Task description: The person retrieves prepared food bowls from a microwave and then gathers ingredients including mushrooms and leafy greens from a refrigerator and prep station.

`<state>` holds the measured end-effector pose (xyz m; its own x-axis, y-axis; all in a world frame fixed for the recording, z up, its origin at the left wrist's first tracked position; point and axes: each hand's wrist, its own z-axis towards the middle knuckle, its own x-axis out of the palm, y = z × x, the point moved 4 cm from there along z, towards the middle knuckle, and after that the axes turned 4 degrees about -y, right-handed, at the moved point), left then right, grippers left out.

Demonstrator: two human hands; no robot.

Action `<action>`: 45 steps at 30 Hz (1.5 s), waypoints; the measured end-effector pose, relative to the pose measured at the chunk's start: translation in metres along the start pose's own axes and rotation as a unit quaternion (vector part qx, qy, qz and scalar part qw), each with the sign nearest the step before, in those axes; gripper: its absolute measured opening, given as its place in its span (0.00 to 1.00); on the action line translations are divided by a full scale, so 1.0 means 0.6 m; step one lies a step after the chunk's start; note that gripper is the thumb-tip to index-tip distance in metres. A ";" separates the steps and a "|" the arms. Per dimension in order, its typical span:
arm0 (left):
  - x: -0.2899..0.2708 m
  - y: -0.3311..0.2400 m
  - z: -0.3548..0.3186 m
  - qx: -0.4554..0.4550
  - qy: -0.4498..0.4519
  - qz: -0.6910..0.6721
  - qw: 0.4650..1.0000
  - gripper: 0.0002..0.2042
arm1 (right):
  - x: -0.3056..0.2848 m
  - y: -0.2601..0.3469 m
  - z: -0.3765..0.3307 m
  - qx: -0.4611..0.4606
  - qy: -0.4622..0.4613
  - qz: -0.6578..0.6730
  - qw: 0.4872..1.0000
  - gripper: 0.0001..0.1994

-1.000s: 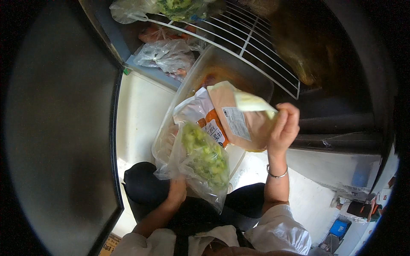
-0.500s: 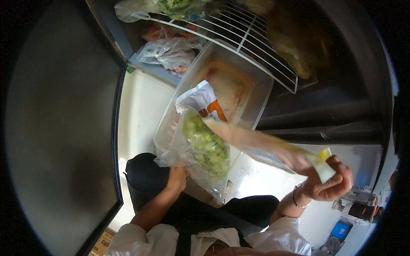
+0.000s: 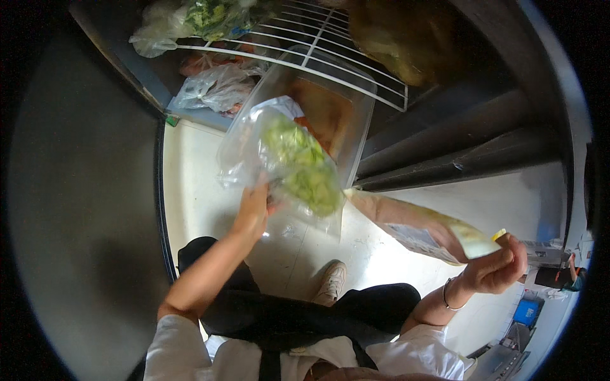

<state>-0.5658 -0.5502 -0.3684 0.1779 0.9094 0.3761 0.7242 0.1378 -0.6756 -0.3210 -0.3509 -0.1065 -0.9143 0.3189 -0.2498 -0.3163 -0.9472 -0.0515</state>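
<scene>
My left hand (image 3: 253, 213) grips a clear plastic bag of chopped green vegetables (image 3: 298, 165), blurred by motion. It hangs over the near end of a translucent plastic tub (image 3: 361, 136). Inside the tub, a white and orange packet (image 3: 279, 106) is partly covered by the bag. Off to the right, my right hand (image 3: 495, 263) pinches one end of a long flat packet (image 3: 413, 225), pale with yellowish edges. That packet slants up leftward, its far tip close to the vegetable bag. What it contains cannot be made out.
A white wire shelf (image 3: 311, 47) overhangs the tub's far end, with a bag of leafy greens (image 3: 219, 18) on it. Another knotted plastic bag (image 3: 213, 86) sits left of the tub. A dark door (image 3: 89, 190) stands at left. My shoe (image 3: 331, 281) is on the pale floor.
My left hand has lifted the vegetable bag forward, away from my knee and farther over the tub. My right hand still holds the flat packet, now tilted a little lower. The view has shifted.
</scene>
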 end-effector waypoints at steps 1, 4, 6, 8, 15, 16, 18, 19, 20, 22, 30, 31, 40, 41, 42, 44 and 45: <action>0.011 -0.006 0.026 -0.004 0.013 0.022 1.000 0.19 | 0.003 -0.004 0.006 -0.001 0.003 -0.004 1.000 0.10; 0.043 -0.018 0.099 0.003 0.028 0.083 0.996 0.18 | 0.001 -0.021 0.021 0.024 0.002 0.033 0.999 0.08; 0.086 -0.038 0.127 0.016 0.017 0.111 0.994 0.18 | -0.004 -0.027 0.025 0.052 0.016 0.026 0.998 0.07; 0.103 -0.070 0.143 -0.070 0.010 0.215 0.974 0.18 | 0.004 -0.033 0.017 0.071 0.036 0.020 0.997 0.06; 0.185 -0.141 0.137 -0.003 0.121 0.402 0.907 0.18 | 0.018 -0.019 0.013 0.101 0.071 0.083 0.989 0.05; 0.198 -0.148 0.136 -0.021 0.100 0.335 0.937 0.18 | 0.026 -0.009 0.013 0.063 0.094 0.104 0.988 0.06; 0.230 -0.146 0.106 0.016 0.116 0.313 0.943 0.18 | 0.053 0.016 0.007 -0.001 0.119 0.145 0.982 0.12; 0.238 -0.146 0.089 0.035 0.123 0.301 0.945 0.18 | 0.069 0.033 0.007 0.047 0.192 0.182 0.963 0.16; 0.233 -0.151 0.074 0.050 0.119 0.275 0.953 0.18 | 0.087 0.045 -0.007 0.042 0.239 0.173 0.955 0.19; 0.240 -0.155 0.037 0.061 0.148 0.241 0.957 0.19 | 0.122 0.068 -0.037 0.067 0.279 0.212 0.934 0.24; 0.218 -0.151 -0.115 0.168 0.161 0.328 0.916 0.22 | 0.252 0.112 -0.142 0.160 0.418 0.224 0.866 0.33; 0.216 -0.144 -0.125 0.187 0.174 0.332 0.908 0.22 | 0.259 0.113 -0.147 0.167 0.426 0.231 0.859 0.34; 0.143 -0.195 -0.191 0.059 0.431 0.291 0.852 0.17 | 0.319 0.147 -0.135 0.125 0.390 0.269 0.872 0.08; 0.119 -0.231 -0.205 0.054 0.462 0.276 0.841 0.15 | 0.313 0.147 -0.130 0.122 0.372 0.273 0.879 0.07; 0.081 -0.267 -0.210 0.052 0.489 0.261 0.831 0.15 | 0.303 0.150 -0.121 0.117 0.353 0.280 0.885 0.06; 0.017 -0.313 -0.159 0.322 0.486 -0.082 0.808 0.15 | 0.272 0.158 -0.111 0.090 0.367 0.279 0.883 0.05; -0.009 -0.324 -0.122 0.273 0.319 -0.103 0.902 0.16 | 0.254 0.163 -0.107 0.076 0.373 0.277 0.882 0.05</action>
<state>-0.6591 -0.6105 -0.1927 0.5496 0.4556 0.7002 0.3815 0.6087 -0.6956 -0.4751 -0.3968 -0.2114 -0.5365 -0.3550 -0.7656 0.0455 -0.9181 0.3938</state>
